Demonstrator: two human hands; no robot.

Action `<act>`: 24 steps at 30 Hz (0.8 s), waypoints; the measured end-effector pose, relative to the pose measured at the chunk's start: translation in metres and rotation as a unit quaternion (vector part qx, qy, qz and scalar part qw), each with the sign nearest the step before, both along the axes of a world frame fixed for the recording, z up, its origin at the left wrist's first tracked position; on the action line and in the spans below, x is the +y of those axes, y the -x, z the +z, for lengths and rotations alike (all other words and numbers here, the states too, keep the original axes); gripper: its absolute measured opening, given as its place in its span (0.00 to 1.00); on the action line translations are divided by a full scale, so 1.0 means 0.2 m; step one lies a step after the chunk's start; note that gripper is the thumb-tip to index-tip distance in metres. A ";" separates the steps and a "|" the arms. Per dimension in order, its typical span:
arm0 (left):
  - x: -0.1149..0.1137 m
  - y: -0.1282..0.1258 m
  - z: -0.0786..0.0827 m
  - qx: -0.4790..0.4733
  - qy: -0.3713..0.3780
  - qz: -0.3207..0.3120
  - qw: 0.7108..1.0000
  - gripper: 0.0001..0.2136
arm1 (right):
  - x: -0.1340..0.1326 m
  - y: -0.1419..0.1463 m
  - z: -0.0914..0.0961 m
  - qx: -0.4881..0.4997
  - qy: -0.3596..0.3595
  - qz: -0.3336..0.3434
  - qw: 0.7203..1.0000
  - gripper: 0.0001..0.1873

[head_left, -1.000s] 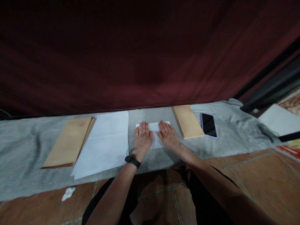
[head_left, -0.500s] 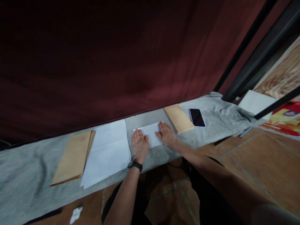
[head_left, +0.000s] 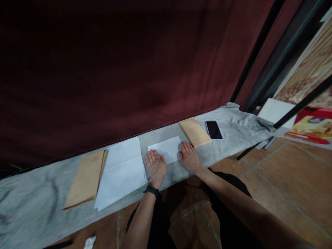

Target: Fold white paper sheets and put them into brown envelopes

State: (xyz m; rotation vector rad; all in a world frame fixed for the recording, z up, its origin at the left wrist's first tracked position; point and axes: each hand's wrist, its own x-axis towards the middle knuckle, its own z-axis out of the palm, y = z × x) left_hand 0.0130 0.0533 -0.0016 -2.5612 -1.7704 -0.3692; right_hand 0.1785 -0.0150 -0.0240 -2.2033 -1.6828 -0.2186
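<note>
A folded white sheet of paper point(head_left: 167, 148) lies flat on the grey cloth between my hands. My left hand point(head_left: 156, 167) rests on its left end with fingers stretched out, a dark watch on the wrist. At the opposite end, my right hand point(head_left: 189, 157) lies with its fingers extended along the edge. Left of my left hand is a stack of larger white sheets point(head_left: 123, 173) with a crease across the middle. Brown envelopes point(head_left: 84, 180) are piled at the far left. Just beyond my right hand sits another stack of brown envelopes point(head_left: 195, 132).
A phone point(head_left: 214, 130) lies right of the nearer envelopes. The grey cloth point(head_left: 236, 128) covers a long narrow bench against a dark red curtain point(head_left: 129, 86). Black metal bars point(head_left: 255, 52) and a red and yellow box point(head_left: 311, 126) stand to the right. A white scrap point(head_left: 90, 242) is on the tiled floor.
Both hands have slid a little toward me, uncovering more of the folded sheet. The camera view has shifted slightly.
</note>
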 end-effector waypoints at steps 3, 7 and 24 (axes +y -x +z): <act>-0.04 -0.09 0.02 -0.023 0.032 -0.055 0.998 0.28 | 0.01 0.05 0.03 0.016 0.004 0.046 0.999 0.29; -0.07 -0.16 0.00 -0.024 0.076 -0.128 0.989 0.29 | 0.02 0.13 0.03 0.022 0.041 0.134 0.990 0.30; 0.04 0.06 -0.04 0.042 0.013 0.018 0.999 0.29 | 0.03 -0.03 -0.02 0.000 0.039 0.013 0.999 0.30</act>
